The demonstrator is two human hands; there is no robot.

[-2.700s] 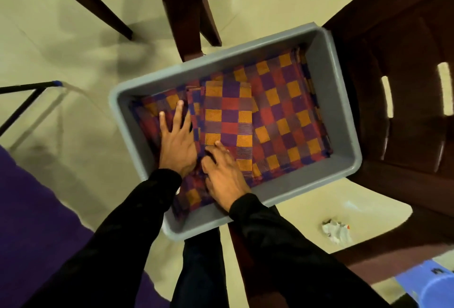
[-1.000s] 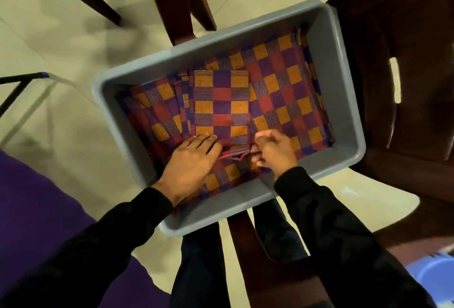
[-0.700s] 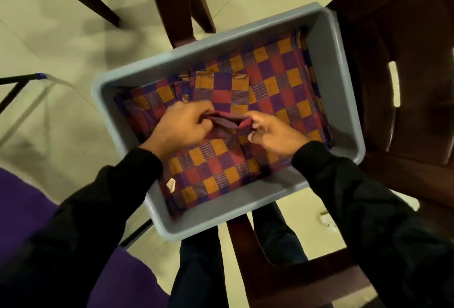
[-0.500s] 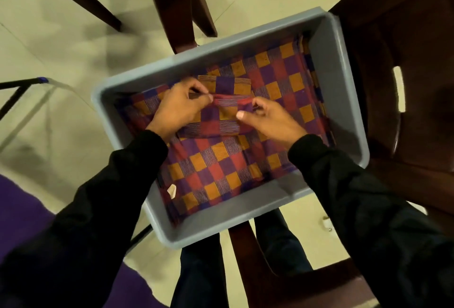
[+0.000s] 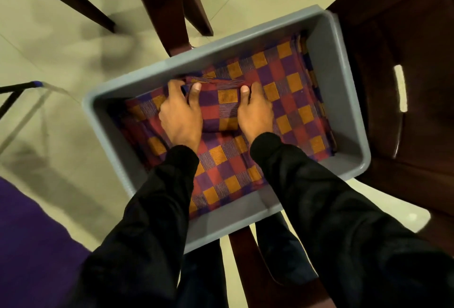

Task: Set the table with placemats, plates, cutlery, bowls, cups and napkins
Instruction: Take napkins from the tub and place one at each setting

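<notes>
A grey plastic bin (image 5: 329,62) holds checked cloths in red, purple and orange. Both my hands are inside it. My left hand (image 5: 180,116) and my right hand (image 5: 255,111) grip the two sides of one folded checked cloth (image 5: 221,108), thumbs on top near its far edge. That cloth is raised a little above the larger checked cloth (image 5: 290,101) that lines the bin's floor. My black sleeves hide the near part of the bin.
The bin rests on dark wooden chair parts; a chair seat (image 5: 405,62) is at the right and chair legs (image 5: 172,7) at the top. Pale tiled floor (image 5: 49,62) lies around. A purple surface (image 5: 29,234) fills the lower left corner.
My hands took the folded cloth by its near edge, turned it over toward the far wall of the bin, and now hold it by both sides. The bin's lining cloth shows underneath.
</notes>
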